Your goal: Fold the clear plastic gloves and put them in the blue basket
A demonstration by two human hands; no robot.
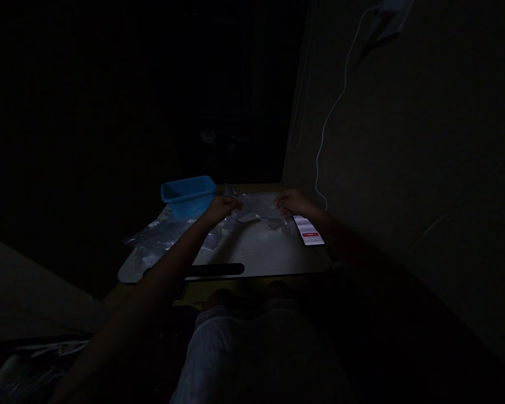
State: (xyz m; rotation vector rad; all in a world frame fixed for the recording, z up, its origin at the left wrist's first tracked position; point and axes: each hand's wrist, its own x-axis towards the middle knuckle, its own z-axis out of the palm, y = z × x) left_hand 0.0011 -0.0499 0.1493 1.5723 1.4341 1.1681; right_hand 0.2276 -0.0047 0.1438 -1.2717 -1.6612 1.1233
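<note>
The scene is very dark. My left hand (222, 207) and my right hand (289, 201) both reach to the far part of a small pale table (256, 252). Each hand is closed on an end of a clear plastic bag (256, 209) that lies stretched between them on the tabletop. More clear plastic (160, 238) is heaped on the table's left side, under my left forearm.
A blue plastic tub (188, 194) stands at the table's far left corner. A lit phone (308, 230) lies by my right wrist. A dark slot (216, 270) runs along the near edge. A wall with a white cable (332, 112) rises on the right.
</note>
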